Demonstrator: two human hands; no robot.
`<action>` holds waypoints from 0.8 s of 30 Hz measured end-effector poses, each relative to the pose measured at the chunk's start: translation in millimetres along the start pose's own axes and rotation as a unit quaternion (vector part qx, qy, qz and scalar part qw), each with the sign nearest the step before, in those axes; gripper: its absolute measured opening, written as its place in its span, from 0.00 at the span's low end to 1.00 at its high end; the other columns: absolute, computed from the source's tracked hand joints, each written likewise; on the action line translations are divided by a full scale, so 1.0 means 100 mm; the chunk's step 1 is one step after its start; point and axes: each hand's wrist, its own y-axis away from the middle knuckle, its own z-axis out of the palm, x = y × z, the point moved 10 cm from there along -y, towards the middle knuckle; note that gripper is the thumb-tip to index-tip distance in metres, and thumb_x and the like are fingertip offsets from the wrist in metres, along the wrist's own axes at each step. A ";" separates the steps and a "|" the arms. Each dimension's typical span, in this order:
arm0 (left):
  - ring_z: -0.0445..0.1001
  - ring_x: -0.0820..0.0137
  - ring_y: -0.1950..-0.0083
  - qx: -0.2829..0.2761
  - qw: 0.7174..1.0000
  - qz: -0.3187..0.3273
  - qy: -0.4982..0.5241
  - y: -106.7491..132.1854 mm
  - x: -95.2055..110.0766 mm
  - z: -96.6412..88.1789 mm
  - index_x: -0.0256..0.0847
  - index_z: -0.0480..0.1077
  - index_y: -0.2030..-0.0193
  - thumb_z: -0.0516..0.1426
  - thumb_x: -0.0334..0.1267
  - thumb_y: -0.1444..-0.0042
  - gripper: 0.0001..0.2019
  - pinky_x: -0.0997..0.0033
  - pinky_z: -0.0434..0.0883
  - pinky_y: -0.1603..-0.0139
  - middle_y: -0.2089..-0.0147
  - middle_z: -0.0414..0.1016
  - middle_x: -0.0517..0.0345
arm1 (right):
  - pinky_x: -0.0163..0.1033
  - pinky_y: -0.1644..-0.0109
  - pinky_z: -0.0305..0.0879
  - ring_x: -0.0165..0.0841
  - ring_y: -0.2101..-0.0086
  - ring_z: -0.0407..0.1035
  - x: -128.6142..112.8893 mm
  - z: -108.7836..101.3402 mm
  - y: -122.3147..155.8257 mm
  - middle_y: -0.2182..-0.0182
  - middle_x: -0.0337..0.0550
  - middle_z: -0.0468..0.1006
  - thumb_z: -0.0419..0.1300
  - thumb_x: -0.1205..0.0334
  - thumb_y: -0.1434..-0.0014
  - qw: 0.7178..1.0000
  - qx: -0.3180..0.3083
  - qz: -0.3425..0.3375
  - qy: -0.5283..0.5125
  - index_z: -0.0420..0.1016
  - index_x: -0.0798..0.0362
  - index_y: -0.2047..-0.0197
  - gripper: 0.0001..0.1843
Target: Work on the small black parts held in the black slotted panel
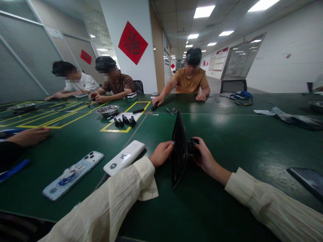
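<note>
A flat black panel-like device (178,151) stands on its edge on the green table (227,141), seen almost edge-on. My left hand (161,154) grips its left face, fingers curled against it. My right hand (202,155) holds its right side, fingers wrapped round a small black part there. Both sleeves are cream-coloured.
A white power bank (124,158) and a phone in a cartoon case (73,174) lie left of my arms. A dark tablet (308,179) lies at the right. Another person's hand (30,136) rests at far left. Three people sit across the table near a metal bowl (108,110) and small black parts (124,121).
</note>
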 end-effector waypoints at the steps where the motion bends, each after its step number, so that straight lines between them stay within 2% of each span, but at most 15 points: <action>1: 0.68 0.69 0.68 -0.002 1.000 0.002 0.001 0.00 0.00 0.00 0.34 0.67 0.70 0.41 0.47 0.41 0.21 0.71 0.66 0.65 0.77 0.67 0.58 | 0.27 0.88 0.48 0.24 0.84 0.59 0.00 0.00 0.00 0.75 0.33 0.66 0.52 0.53 0.48 1.000 0.000 0.000 0.003 0.56 0.44 0.54 0.18; 11: 0.66 0.71 0.71 -0.005 1.000 0.002 0.001 0.01 0.00 0.01 0.35 0.66 0.70 0.41 0.50 0.40 0.23 0.73 0.64 0.68 0.77 0.65 0.59 | 0.27 0.88 0.48 0.26 0.82 0.62 -0.01 0.00 0.01 0.73 0.34 0.67 0.52 0.53 0.47 1.000 -0.003 -0.003 -0.001 0.57 0.43 0.54 0.16; 17: 0.65 0.71 0.74 0.021 0.999 -0.016 0.020 0.01 -0.05 -0.03 0.36 0.64 0.74 0.38 0.54 0.41 0.27 0.73 0.64 0.70 0.81 0.63 0.60 | 0.27 0.87 0.50 0.26 0.82 0.62 -0.02 0.01 0.02 0.73 0.33 0.67 0.51 0.53 0.47 1.000 -0.004 0.006 -0.001 0.57 0.43 0.54 0.16; 24: 0.65 0.71 0.74 0.001 1.000 -0.004 0.009 0.00 -0.04 0.01 0.35 0.65 0.72 0.40 0.51 0.40 0.23 0.73 0.63 0.70 0.80 0.63 0.61 | 0.27 0.87 0.49 0.25 0.83 0.61 0.02 -0.01 -0.01 0.73 0.33 0.67 0.52 0.52 0.47 1.000 -0.004 0.001 -0.002 0.57 0.43 0.54 0.17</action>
